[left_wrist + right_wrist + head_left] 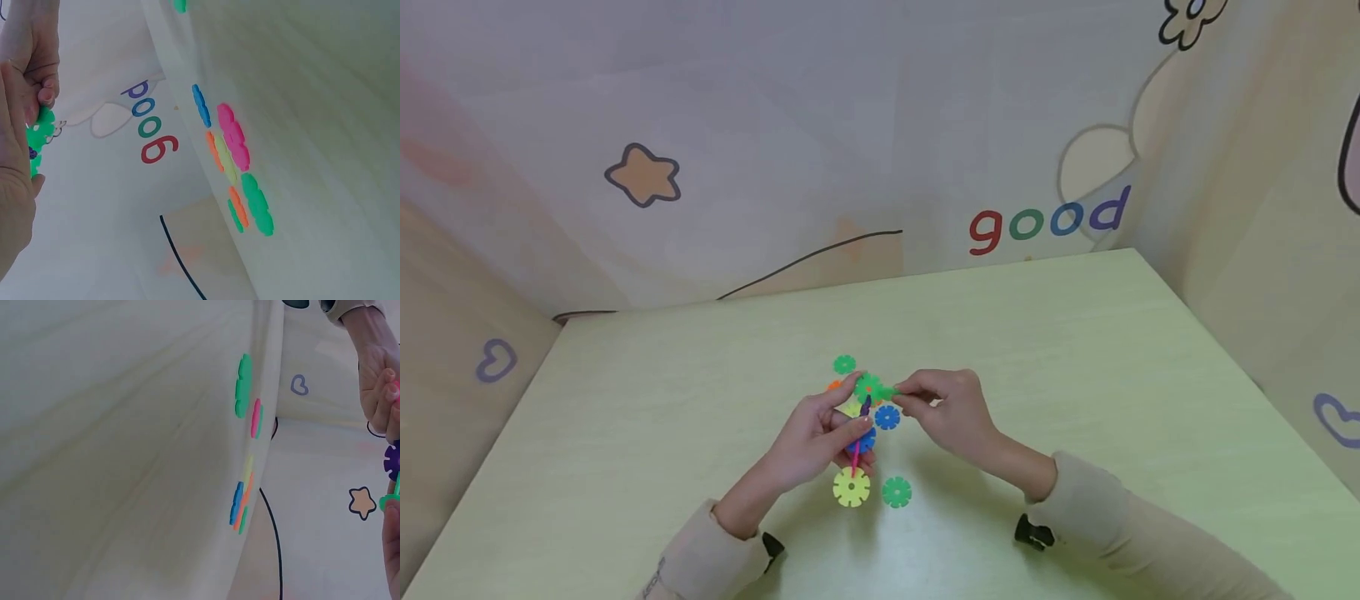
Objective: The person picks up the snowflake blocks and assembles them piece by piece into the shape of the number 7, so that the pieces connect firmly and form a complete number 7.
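My left hand [815, 442] grips a chain of slotted plastic snowflake discs. Along it I see a green disc [868, 388] at the far end, a purple disc [392, 461], a blue disc [863, 441], a pink disc [856, 457] seen edge-on and a yellow disc [852, 487] at the near end. The fingers partly cover the middle of the chain. On the other side, my right hand [951, 412] pinches a second green disc [886, 392] between thumb and fingers, right at the edge of the chain's green disc.
Loose discs lie on the table [700, 400] below and around the hands, among them a green disc [845, 364], a blue disc [887, 417], another green disc [897, 492] and a pink disc [233, 136]. A printed cloth wall [790, 150] rises behind the table. Black buckles [1034, 532] hang by the sleeves.
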Available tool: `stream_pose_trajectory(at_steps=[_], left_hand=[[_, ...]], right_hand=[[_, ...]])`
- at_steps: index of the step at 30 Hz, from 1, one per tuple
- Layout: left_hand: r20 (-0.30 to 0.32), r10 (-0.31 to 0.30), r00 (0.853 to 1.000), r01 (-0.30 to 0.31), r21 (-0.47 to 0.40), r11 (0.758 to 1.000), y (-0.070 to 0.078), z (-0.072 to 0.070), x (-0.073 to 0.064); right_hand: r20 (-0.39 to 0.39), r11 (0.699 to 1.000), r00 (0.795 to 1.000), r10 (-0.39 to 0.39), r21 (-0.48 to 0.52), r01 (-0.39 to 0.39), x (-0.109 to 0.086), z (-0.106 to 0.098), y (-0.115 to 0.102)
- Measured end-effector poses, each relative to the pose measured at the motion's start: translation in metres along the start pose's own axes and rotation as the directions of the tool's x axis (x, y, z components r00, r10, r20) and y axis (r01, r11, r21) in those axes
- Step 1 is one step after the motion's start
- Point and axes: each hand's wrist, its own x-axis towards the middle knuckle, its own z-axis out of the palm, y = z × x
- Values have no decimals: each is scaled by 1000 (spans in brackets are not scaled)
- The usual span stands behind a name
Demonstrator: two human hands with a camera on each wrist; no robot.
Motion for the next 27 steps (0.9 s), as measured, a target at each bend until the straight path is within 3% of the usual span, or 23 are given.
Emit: stream_pose_trajectory(at_steps=[6,13,19,27], left_hand=[[-17,-9,1000,9,20,1000,3,0,2],[-10,71,997,-72,-58,996,-4,0,2],[-10,141,990,-142,-95,985,-8,0,1],[-14,162,987,-162,-178,971,-8,4,-1]], right_hand=[[-17,999,999,-46,-18,45,0,-4,0],[-30,989,989,-143,-44,141,5,-7,-2],[-33,996,995,-90,8,90,4,-5,-2],[-62,992,995,-73,97,79,4,-3,-2]])
